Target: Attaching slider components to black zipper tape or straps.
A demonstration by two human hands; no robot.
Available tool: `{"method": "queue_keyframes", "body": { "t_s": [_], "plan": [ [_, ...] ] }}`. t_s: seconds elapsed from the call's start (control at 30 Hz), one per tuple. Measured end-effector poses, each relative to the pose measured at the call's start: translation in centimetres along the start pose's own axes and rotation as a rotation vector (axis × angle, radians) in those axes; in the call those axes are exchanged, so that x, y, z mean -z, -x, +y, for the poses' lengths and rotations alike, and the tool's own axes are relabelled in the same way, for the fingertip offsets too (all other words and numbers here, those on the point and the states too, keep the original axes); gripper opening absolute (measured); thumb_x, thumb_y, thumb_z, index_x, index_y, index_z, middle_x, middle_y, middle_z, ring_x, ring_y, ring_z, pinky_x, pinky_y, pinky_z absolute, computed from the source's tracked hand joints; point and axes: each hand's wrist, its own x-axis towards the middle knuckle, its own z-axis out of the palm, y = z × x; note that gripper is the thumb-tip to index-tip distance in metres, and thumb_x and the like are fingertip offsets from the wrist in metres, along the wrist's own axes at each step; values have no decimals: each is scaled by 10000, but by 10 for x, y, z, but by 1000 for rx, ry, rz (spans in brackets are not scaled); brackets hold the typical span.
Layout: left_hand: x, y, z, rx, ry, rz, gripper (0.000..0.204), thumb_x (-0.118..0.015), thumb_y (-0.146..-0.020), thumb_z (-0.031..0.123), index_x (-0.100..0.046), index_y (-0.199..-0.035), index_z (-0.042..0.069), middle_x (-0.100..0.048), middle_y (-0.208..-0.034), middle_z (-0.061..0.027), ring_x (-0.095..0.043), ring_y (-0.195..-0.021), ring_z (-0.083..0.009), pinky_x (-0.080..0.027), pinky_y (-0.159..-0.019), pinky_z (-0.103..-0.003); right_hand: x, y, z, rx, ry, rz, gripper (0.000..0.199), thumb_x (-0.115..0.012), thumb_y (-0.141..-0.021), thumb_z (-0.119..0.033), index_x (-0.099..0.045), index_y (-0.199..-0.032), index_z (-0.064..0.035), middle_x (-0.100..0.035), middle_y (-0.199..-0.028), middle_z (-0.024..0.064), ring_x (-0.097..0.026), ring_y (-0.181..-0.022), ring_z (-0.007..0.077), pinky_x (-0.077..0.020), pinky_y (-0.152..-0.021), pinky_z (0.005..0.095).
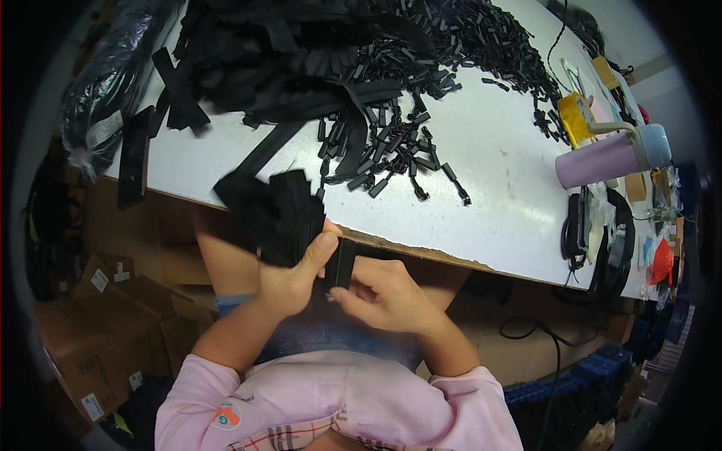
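Note:
My left hand (297, 270) is closed around a thick bundle of black zipper tapes (282, 214), its thumb pressed on top by the table's front edge. One black strip (343, 263) hangs from it between my hands, with a line down its length. My right hand (383, 293) pinches this strip near its lower end, over my lap; a small shiny bit shows at the fingertips, too small to make out. Ahead on the table lies a loose cluster of small black zipper pulls (398, 143). A big heap of black tapes (263, 60) covers the far left.
A larger pile of black pulls (481, 37) spreads along the back of the white table (496, 180). At right lie a lilac bottle (598, 160), a yellow tape roll (575, 116) and a black pouch (577, 225). Cardboard boxes (105, 338) stand on the floor at left.

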Motion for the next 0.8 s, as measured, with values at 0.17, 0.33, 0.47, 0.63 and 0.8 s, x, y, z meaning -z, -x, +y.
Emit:
{"method": "queue_keyframes", "body": {
  "t_s": [0.17,0.33,0.47,0.63,0.8],
  "plan": [
    [7,-3,-2,281,213,-173,100,-554,-800,104,-538,-826,8,-501,-595,-11,-431,-444,-52,-349,-400,-183,0,-11,-13,162,211,464,302,-658,-639,-46,-568,-926,-21,-530,-741,76,-494,-552,160,-406,-443,233],
    [7,-2,-1,351,203,-321,162,-610,-734,81,-525,-857,20,-512,-614,-15,-446,-457,-56,-356,-404,-181,2,-16,-5,396,397,569,271,-659,-619,-7,-579,-878,-12,-534,-744,75,-504,-586,156,-417,-474,224],
    [2,-3,5,364,268,-246,161,-614,-733,85,-507,-837,25,-524,-664,-27,-473,-516,-65,-383,-440,-176,2,-4,-13,161,-54,498,103,-616,-701,11,-574,-795,6,-542,-729,80,-535,-586,111,-434,-516,199],
    [1,3,-7,132,198,-196,156,-594,-765,98,-533,-883,17,-531,-751,-19,-501,-649,-77,-440,-547,-206,1,1,-8,-28,-543,406,31,-557,-763,4,-563,-779,30,-551,-731,62,-558,-627,90,-444,-530,176],
    [-1,4,-18,-413,-300,-173,166,-613,-715,53,-586,-877,29,-542,-761,-80,-537,-646,-153,-437,-574,-227,2,6,1,-115,-770,342,36,-532,-772,9,-548,-795,31,-549,-745,58,-530,-597,67,-416,-490,161]
  ]
}}
